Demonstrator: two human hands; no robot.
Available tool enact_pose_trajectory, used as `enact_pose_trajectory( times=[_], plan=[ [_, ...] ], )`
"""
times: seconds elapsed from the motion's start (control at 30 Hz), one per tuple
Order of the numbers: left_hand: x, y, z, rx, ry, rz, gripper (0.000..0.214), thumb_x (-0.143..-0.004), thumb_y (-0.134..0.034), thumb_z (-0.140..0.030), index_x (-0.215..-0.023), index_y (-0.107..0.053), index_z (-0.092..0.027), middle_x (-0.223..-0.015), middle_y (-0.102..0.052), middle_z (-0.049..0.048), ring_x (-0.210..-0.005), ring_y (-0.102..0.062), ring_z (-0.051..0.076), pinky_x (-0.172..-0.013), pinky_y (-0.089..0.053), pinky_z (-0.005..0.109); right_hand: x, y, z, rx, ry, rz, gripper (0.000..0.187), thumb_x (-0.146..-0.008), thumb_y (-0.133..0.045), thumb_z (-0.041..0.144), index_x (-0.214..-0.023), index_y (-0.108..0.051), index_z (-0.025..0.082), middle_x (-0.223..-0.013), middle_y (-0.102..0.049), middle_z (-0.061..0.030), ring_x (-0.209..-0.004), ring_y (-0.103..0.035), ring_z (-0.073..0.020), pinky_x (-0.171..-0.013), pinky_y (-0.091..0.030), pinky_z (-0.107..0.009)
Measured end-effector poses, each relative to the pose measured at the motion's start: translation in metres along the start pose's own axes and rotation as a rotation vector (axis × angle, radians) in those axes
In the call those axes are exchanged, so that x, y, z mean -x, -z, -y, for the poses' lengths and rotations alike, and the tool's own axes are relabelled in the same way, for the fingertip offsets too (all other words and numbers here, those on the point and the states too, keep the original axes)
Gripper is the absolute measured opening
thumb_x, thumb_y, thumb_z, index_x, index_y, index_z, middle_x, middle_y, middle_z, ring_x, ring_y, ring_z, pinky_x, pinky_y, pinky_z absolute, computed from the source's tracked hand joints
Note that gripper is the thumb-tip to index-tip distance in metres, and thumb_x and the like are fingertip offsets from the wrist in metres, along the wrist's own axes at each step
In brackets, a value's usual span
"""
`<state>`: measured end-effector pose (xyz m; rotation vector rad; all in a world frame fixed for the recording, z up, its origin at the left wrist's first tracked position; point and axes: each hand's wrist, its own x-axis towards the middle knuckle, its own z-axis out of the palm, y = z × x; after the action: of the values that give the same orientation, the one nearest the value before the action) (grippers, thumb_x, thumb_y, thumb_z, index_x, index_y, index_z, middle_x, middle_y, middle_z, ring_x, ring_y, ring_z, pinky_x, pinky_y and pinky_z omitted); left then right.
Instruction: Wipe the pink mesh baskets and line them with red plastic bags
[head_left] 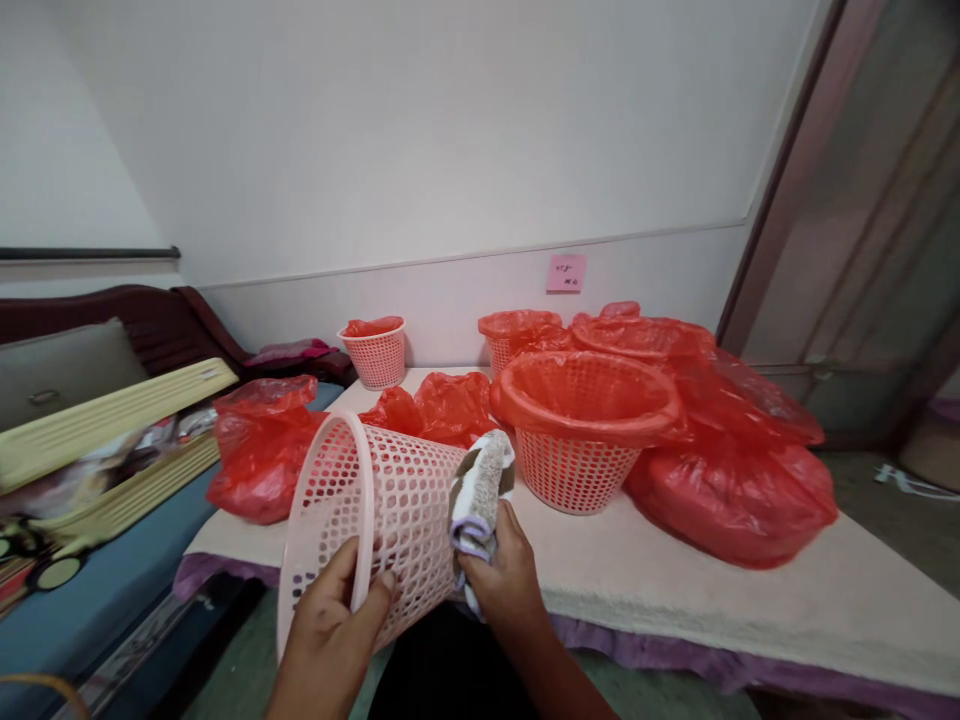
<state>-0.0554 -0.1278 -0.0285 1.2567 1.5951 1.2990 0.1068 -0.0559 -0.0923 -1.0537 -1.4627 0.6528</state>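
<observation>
A pale pink plastic basket (416, 490) with round holes lies tipped on its side in front of me, its mouth facing left. My left hand (334, 620) grips its rim, thumb outside and fingers curled inside. Bunched in my right hand (506, 575) is a folded cloth (478, 490), white, grey and brown with a purple edge, pressed against the bottom end of the basket. Just right of the cloth stands an upright pink basket (577, 470) lined with a red plastic bag (592, 390).
Full red bags (739, 500) sit on the right of the cream-covered table (675, 610), with another red bag (262, 450) at left. A small lined basket (379, 358) stands near the wall. A yellow open case (120, 415) lies on the blue bed (169, 540). A pink note (566, 273) is on the wall.
</observation>
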Motion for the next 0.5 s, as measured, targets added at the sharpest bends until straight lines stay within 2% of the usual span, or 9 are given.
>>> enact_pose_trajectory(
  times=[0.13,0.3,0.4,0.5],
  plan=[
    [0.000,-0.002,0.001,0.002,0.003,0.030,0.049,-0.074,-0.069,-0.040,-0.118,-0.060,-0.020,-0.106,-0.071,0.0036,-0.094,-0.065,0.023,-0.085,-0.049,0.028,-0.006,0.007,-0.006,-0.101,-0.154,0.020,0.034,-0.066,-0.055,0.017,-0.100,-0.059,0.016,-0.092,-0.066,-0.0068,-0.086,-0.061,-0.0223,-0.076,-0.048,-0.035],
    [0.002,-0.009,-0.005,0.009,-0.057,0.033,0.040,-0.080,-0.062,-0.042,-0.113,-0.061,-0.020,-0.097,-0.070,0.0021,-0.091,-0.064,0.021,-0.083,-0.048,0.031,-0.006,0.013,-0.015,-0.166,-0.230,-0.001,0.038,-0.067,-0.054,0.021,-0.104,-0.062,0.017,-0.092,-0.069,-0.0063,-0.085,-0.064,-0.0232,-0.077,-0.049,-0.034],
    [0.001,-0.015,-0.009,0.029,-0.078,0.029,0.036,-0.080,-0.063,-0.041,-0.109,-0.062,-0.020,-0.088,-0.069,0.0002,-0.086,-0.064,0.020,-0.079,-0.048,0.032,-0.004,0.015,-0.019,-0.095,-0.223,-0.007,0.039,-0.067,-0.059,0.025,-0.105,-0.062,0.017,-0.098,-0.068,-0.0082,-0.091,-0.063,-0.0254,-0.082,-0.048,-0.037],
    [-0.002,-0.021,-0.013,0.066,-0.100,0.053,0.032,-0.081,-0.063,-0.040,-0.105,-0.062,-0.020,-0.088,-0.068,-0.0006,-0.082,-0.064,0.018,-0.077,-0.048,0.030,0.000,0.013,-0.019,-0.055,-0.197,-0.040,0.036,-0.068,-0.061,0.027,-0.102,-0.063,0.016,-0.097,-0.069,-0.0091,-0.091,-0.063,-0.0262,-0.082,-0.048,-0.038]
  ],
)
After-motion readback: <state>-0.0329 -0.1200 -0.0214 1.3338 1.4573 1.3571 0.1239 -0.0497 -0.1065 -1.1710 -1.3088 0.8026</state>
